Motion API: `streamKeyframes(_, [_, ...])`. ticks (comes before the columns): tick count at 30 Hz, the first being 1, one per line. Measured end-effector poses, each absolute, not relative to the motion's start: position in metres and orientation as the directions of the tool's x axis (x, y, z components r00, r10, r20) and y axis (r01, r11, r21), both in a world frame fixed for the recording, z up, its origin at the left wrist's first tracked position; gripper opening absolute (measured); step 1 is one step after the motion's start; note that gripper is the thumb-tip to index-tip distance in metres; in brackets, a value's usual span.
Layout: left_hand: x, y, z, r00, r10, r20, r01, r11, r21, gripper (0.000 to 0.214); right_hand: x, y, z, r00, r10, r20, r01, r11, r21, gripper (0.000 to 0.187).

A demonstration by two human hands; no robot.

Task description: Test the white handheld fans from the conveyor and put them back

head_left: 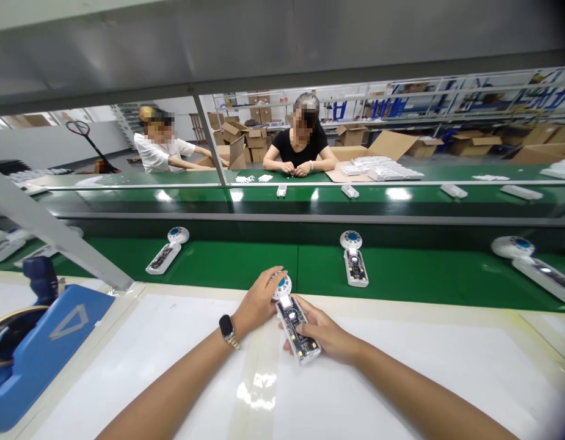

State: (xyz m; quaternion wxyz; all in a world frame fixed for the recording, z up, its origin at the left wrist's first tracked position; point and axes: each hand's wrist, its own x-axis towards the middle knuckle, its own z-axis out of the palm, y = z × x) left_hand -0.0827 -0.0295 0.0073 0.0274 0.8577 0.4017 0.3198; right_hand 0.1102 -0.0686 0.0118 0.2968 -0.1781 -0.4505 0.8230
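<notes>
My fingers (269,282) are closed on the unit (292,324), with both hands gripping it. My left hand (258,299) curls over its round head (281,286), while my right hand (323,336) wraps the body (297,339) from the side. Splitting the hold this way seems to steady the head and body against each other, and it leaves the open circuit board facing up where I can see it. The unit is over the white bench (126,366), close to its far edge; I cannot tell whether it touches. Beyond that edge, more units (354,260) lie on the green belt (227,263), well apart, probably so that each can be lifted alone. A blue jig (46,354) sits on the bench to my left, likely kept within reach. Across a second belt (392,194), two people (300,137) sit working among cardboard boxes (369,146)
</notes>
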Motion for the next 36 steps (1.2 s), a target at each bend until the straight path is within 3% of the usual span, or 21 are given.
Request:
streamKeyframes(20, [-0.083, -0.029, 0.005, 0.474, 0.699, 0.536, 0.677, -0.679, 0.286, 0.059, 0.108, -0.066, 0.004, -0.753, 0.658, -0.011, -0.353, -0.417, -0.837, 0.055])
streamKeyframes(30, [-0.082, -0.030, 0.005, 0.447, 0.718, 0.533, 0.670, -0.664, 0.332, 0.065, 0.106, -0.067, 0.004, -0.751, 0.659, -0.035, -0.335, -0.426, -0.840, 0.067])
streamKeyframes(33, [-0.082, -0.029, 0.005, 0.422, 0.739, 0.525, 0.672, -0.644, 0.365, 0.074, 0.106, -0.067, 0.003, -0.698, 0.715, -0.046, -0.347, -0.393, -0.852, 0.075])
streamKeyframes(36, [-0.083, -0.028, 0.004, 0.384, 0.781, 0.492, 0.702, -0.593, 0.393, 0.080, 0.111, -0.061, 0.000, -0.545, 0.838, 0.004, -0.405, -0.259, -0.877, 0.083])
